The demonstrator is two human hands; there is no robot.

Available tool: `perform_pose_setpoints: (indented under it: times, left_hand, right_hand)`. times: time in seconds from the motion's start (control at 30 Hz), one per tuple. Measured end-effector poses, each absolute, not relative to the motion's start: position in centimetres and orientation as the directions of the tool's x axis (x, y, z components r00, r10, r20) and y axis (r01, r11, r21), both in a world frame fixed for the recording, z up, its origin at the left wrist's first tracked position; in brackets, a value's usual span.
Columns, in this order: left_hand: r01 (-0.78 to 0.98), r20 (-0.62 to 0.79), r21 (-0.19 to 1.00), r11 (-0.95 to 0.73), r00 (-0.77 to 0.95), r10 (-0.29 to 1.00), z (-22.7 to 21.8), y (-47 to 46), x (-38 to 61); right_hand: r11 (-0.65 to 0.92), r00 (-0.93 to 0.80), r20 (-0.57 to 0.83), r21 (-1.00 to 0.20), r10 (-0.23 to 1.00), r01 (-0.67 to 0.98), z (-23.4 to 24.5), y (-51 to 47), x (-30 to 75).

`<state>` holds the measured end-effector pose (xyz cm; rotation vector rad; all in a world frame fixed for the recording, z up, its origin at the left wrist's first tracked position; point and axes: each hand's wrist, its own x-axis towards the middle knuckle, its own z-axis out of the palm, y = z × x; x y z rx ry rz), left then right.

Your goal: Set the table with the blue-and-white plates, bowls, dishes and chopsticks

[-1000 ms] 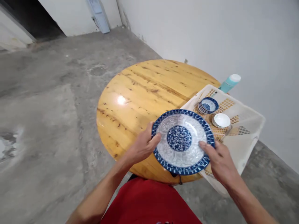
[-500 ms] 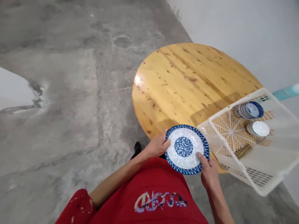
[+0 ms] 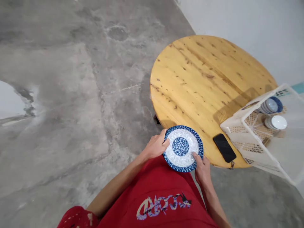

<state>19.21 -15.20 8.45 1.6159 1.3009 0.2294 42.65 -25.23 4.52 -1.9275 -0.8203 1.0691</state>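
Observation:
A round plate (image 3: 193,151) with a blue patterned rim and a blue centre medallion is held in front of my body, its face turned up towards me. My left hand (image 3: 156,145) grips its left edge, thumb on top and fingers beneath. At the right edge, my right hand (image 3: 202,167) has its thumb pressed on the plate's face, with the other fingers hidden underneath. Whether more than one plate is held, I cannot tell. The near edge of the round wooden table (image 3: 201,88) lies just beyond the plate.
A white plastic basket (image 3: 234,128) stands on the table's right side. Inside are stacked blue-rimmed bowls (image 3: 271,105) and stacked white bowls (image 3: 276,122). Between plate and basket lies a black phone (image 3: 224,148) near the table edge. A white wall rises behind; the floor is concrete.
The view has shifted, so the table and basket sit further right. The plate, still in both hands, is further left of the basket, and the phone now shows.

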Motion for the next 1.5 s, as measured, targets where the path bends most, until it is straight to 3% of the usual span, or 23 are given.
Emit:
perform_pose_setpoints:
  times: [0.27,0.5,0.93,1.5]
  left_hand:
    - [0.605,-0.422,0.787,0.117,0.391,0.818,6.8,-9.4,17.7]
    - [0.657,-0.417,0.754,-0.005,0.485,0.768,4.7,-0.2,19.6]
    - [0.549,-0.39,0.834,-0.059,0.661,0.641,1.5,12.4,25.5]
    - [0.462,-0.386,0.869,-0.178,0.857,0.34,-2.0,24.8,31.8]
  right_hand:
    - [-0.444,0.454,-0.349,-0.888,0.82,0.118,3.8,-19.6,40.3]
    - [-0.43,0.561,-0.394,-0.9,0.728,-0.075,0.9,-14.3,39.5]
    - [-0.43,0.73,-0.333,-0.901,0.596,-0.06,-1.1,-5.9,41.4]
    - [-0.421,0.896,-0.367,-0.874,0.249,-0.242,-4.1,1.7,39.9]
